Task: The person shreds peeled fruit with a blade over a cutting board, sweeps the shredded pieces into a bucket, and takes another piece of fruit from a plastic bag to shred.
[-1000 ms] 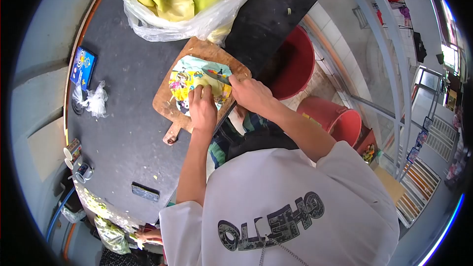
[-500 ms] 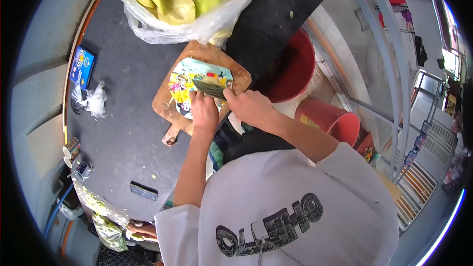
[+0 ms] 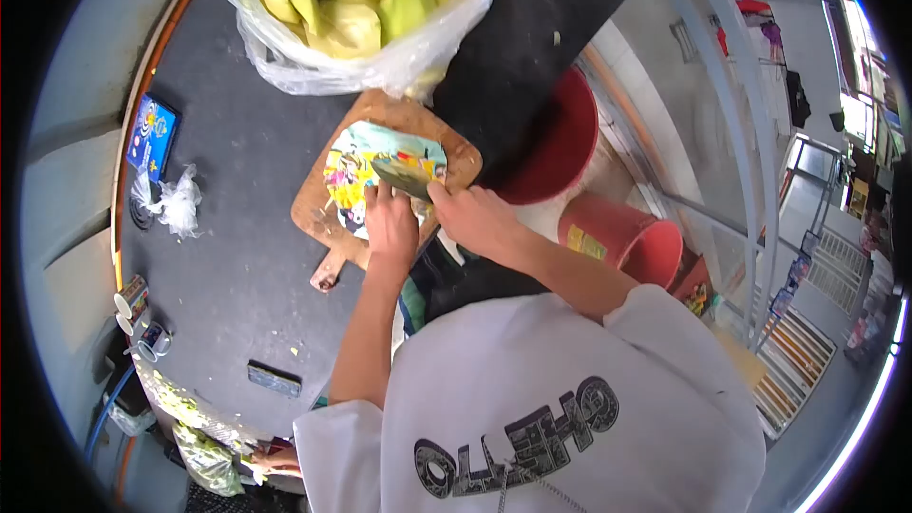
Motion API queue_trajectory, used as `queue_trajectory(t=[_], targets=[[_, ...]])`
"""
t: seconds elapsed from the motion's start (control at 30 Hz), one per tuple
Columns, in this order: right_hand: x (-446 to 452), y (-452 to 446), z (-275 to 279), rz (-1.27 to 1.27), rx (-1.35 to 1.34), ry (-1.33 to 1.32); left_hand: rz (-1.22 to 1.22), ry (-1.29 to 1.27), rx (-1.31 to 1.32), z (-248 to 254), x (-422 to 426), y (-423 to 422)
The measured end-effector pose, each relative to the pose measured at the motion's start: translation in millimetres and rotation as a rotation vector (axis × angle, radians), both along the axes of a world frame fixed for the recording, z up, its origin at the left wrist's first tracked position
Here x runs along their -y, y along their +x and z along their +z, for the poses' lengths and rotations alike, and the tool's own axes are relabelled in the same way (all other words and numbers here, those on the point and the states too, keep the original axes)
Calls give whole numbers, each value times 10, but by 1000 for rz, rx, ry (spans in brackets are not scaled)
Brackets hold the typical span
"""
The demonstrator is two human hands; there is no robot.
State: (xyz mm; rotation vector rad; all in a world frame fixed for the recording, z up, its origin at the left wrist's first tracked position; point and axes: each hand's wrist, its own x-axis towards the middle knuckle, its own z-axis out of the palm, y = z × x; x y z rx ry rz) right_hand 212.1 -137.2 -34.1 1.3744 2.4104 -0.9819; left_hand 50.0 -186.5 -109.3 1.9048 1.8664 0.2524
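Observation:
My right hand [image 3: 467, 216] is closed round the handle of a knife [image 3: 403, 177], whose broad blade lies over a colourful printed cloth [image 3: 356, 147]. Beside the blade, my left hand [image 3: 390, 220] has its fingers bent down at the cloth; whatever they hold is hidden behind the knife and fingers. Under the cloth is a wooden cutting board [image 3: 313, 209] with a short handle. Beyond the board stands a clear plastic bag [image 3: 313, 79] full of peeled yellow-green fruit pieces [image 3: 350, 30].
Two red buckets [image 3: 575, 157] [image 3: 654, 252] stand right of the dark table [image 3: 237, 275]. A blue box [image 3: 152, 138], crumpled plastic [image 3: 178, 204], cups [image 3: 131, 299] and a phone [image 3: 274, 378] lie left. Another person's hand [image 3: 275, 461] is at the lower left.
The knife has come down from the cloth's upper right to lie beside my left fingers, its blade turned flatter. The pale piece under my left hand has gone out of sight. The view has shifted slightly.

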Motion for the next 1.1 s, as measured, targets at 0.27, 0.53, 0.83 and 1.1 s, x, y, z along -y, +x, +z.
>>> queue_trajectory(t=[0.27, 0.53, 0.83, 1.1], targets=[[63, -63, -150, -59, 35, -3, 19, 135, 31, -34, 8, -33], [86, -98, -239, -65, 87, -49, -10, 86, 84, 14, -1, -101], [47, -151, -195, -65, 97, -46, 6, 136, 116, -67, 22, -127], [78, -208, -144, -81, 109, -59, -1, 126, 134, -42, -1, -150]])
